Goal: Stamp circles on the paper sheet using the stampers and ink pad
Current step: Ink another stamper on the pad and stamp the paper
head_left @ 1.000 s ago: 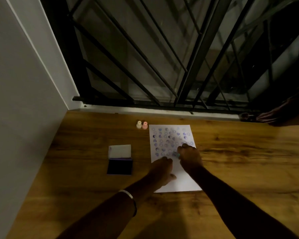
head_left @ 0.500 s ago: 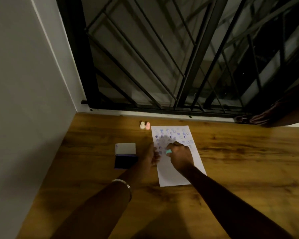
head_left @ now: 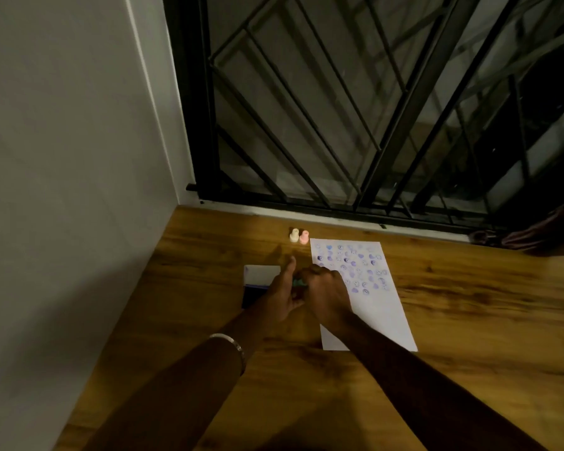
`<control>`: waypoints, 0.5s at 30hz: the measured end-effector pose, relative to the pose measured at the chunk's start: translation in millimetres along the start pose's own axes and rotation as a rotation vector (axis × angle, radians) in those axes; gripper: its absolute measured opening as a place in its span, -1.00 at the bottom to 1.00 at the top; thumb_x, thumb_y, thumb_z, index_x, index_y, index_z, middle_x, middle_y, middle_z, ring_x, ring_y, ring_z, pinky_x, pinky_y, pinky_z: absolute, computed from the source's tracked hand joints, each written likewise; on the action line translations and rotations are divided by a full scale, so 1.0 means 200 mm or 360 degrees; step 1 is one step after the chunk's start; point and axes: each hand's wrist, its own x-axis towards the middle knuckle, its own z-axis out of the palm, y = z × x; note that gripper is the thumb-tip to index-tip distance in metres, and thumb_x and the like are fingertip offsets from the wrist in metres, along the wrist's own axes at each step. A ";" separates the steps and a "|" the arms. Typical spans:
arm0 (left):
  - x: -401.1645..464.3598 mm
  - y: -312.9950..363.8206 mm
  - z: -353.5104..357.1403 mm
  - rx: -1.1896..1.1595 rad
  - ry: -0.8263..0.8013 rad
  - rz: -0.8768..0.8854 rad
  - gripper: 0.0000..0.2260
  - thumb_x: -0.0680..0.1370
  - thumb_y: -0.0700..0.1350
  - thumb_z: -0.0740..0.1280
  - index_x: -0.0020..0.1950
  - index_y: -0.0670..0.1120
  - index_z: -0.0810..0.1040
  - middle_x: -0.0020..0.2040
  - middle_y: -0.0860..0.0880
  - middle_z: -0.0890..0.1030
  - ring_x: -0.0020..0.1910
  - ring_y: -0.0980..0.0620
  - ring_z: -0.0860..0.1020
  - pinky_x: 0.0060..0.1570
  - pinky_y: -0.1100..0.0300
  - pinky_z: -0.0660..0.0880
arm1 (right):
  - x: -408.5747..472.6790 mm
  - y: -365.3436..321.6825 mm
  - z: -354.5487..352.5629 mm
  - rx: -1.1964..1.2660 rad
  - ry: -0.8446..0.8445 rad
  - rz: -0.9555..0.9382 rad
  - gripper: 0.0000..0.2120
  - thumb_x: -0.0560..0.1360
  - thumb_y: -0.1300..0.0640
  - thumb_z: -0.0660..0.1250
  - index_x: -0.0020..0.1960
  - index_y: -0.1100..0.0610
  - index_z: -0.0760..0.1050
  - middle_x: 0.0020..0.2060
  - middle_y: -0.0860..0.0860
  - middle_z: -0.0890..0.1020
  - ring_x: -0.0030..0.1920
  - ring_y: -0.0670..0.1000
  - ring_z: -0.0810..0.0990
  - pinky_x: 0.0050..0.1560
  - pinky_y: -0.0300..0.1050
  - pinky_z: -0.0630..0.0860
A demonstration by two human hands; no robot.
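Stamper carried between paper and ink pad, centre frame.
Right hand (head_left: 326, 292) pinches the small teal stamper (head_left: 298, 283) (light, rigid; best held by its top); left hand (head_left: 280, 296) open beside ink pad (head_left: 253, 292), left of the paper (head_left: 381, 307).

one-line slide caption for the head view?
Right hand carries a teal stamper off the stamped paper sheet toward the open ink pad; left hand alongside.
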 end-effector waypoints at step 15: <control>0.00 0.07 -0.10 0.0217 -0.0004 0.0048 -0.31 0.46 0.42 0.10 0.38 -0.04 0.36 0.35 -0.14 0.50 0.31 -0.17 0.48 0.09 -0.03 0.49 | 0.08 -0.09 0.01 0.0253 0.0029 -0.0078 -0.81 0.57 0.18 0.27 0.14 0.10 0.57 0.02 0.06 0.70 -0.02 0.01 0.68 0.13 -0.11 0.56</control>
